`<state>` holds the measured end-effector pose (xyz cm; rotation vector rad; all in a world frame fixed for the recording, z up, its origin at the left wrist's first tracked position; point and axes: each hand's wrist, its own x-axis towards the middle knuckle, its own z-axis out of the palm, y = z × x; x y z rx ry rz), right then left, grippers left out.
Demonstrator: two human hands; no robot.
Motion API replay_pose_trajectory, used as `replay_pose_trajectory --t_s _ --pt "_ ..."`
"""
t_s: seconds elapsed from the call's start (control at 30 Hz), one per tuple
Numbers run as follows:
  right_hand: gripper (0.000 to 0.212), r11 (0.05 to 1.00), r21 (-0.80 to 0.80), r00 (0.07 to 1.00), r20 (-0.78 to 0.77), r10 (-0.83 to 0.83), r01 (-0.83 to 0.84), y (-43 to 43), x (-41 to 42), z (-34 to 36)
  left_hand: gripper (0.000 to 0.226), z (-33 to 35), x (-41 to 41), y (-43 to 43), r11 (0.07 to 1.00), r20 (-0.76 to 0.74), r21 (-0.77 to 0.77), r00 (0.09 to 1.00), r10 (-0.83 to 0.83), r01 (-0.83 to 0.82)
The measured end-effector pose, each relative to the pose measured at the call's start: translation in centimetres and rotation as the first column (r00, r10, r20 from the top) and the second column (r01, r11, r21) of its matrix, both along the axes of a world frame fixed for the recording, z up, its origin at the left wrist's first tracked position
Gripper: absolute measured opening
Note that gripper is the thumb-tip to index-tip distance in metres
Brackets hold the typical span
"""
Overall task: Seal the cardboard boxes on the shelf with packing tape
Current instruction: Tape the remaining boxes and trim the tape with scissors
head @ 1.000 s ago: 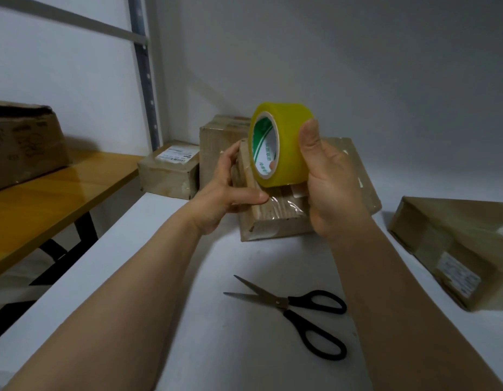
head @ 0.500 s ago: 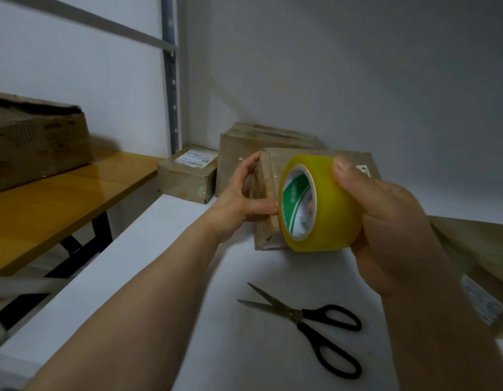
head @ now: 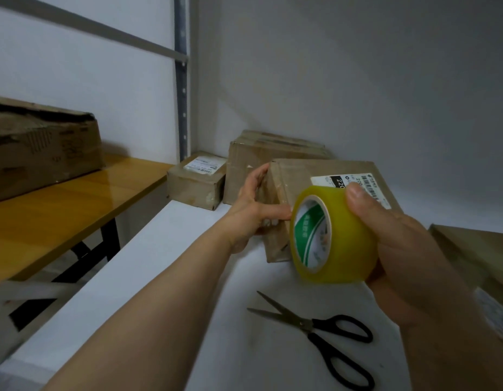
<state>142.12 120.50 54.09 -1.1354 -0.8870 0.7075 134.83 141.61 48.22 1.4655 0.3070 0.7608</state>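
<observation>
Two hands work: your left hand (head: 253, 211) pinches the box (head: 298, 179) corner near the shelf's (head: 174, 277) back; your right hand (head: 408, 249), fingers curled round the tape roll (head: 346, 238), pulled it down. Cut next, maybe.

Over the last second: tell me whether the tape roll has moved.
Yes. The tape roll in the right hand has dropped from above the box to in front of it, closer to the scissors.

My tape roll (head: 333, 235) hides the near corner of the box (head: 301, 173) and the fingers of my right hand (head: 408, 249). The label (head: 323, 180) has print too small to read. A second box (head: 476, 249) runs off the right edge, its sticker (head: 495, 314) blurred.
</observation>
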Motion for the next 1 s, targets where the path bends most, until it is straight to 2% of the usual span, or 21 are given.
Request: replay_pose_trajectory --t_s 0.1,0.13,0.17,0.2,0.27,0.3,0.33,0.37,0.4,0.47,0.53,0.7,0.8,0.93,1.0 --pt "0.023 1.0 0.02 1.0 0.024 -0.01 0.01 0.5 -0.1 -0.1 0.126 0.7 0.0 0.4 1.0 -0.058 0.002 0.998 0.009 -0.009" --pt "0.015 1.0 0.01 0.999 0.041 -0.019 0.019 0.8 -0.1 -0.3 0.134 1.1 -0.1 0.5 0.993 -0.081 0.103 0.995 0.057 -0.049" --pt "0.012 0.999 -0.008 0.997 0.064 -0.032 0.032 1.0 0.0 -0.6 0.14 1.7 -0.2 0.6 0.955 -0.111 0.28 0.985 0.131 -0.096" --pt "0.011 0.999 -0.032 0.996 0.081 -0.039 0.042 1.1 0.2 -0.9 0.141 2.3 -0.3 0.7 0.866 -0.142 0.487 0.968 0.205 -0.112" --pt "0.025 0.994 -0.097 0.993 0.105 -0.048 0.058 1.3 0.3 -1.3 0.132 4.0 -0.5 1.0 0.563 -0.186 0.826 0.923 0.337 -0.039" --pt "0.033 0.99 -0.122 0.991 0.117 -0.061 0.075 1.4 0.4 -1.4 0.125 4.8 -0.6 1.1 0.423 -0.211 0.906 0.901 0.38 0.034" --pt "0.04 0.986 -0.136 0.989 0.119 -0.082 0.099 1.4 0.4 -1.5 0.118 5.3 -0.6 1.3 0.342 -0.243 0.934 0.89 0.387 0.106" --pt "0.045 0.984 -0.138 0.989 0.114 -0.096 0.111 1.5 0.4 -1.5 0.114 5.5 -0.6 1.7 0.328 -0.28 0.931 0.891 0.357 0.161" --pt "0.049 0.984 -0.134 0.989 0.103 -0.104 0.117 1.5 0.5 -1.5 0.111 5.5 -0.5 2.0 0.384 -0.32 0.902 0.903 0.288 0.198" --pt "0.054 0.984 -0.133 0.991 0.086 -0.107 0.118 1.7 0.8 -1.6 0.111 4.8 -0.2 2.6 0.557 -0.376 0.796 0.914 0.149 0.236" --pt "0.054 0.981 -0.151 0.991 0.084 -0.107 0.119 2.0 0.9 -2.0 0.111 4.1 0.0 2.7 0.612 -0.371 0.752 0.925 0.084 0.246" --pt "0.049 0.97 -0.225 0.99 0.121 -0.068 0.094 2.9 0.2 -2.8 0.104 3.7 0.9 1.6 0.637 -0.3 0.733 0.954 -0.009 0.237" --pt "0.028 0.962 -0.263 0.993 0.105 -0.052 0.078 2.8 0.3 -3.4 0.106 3.4 1.6 1.3 0.609 -0.28 0.767 0.959 0.036 0.201" --pt "0.028 0.936 -0.336 0.994 0.063 -0.085 0.101 3.0 0.6 -3.9 0.108 3.0 2.5 1.3 0.58 -0.296 0.797 0.947 0.126 0.172" --pt "0.013 0.931 -0.348 0.994 0.043 -0.097 0.106 3.1 0.8 -4.0 0.107 2.7 2.6 1.3 0.562 -0.29 0.808 0.949 0.121 0.175"
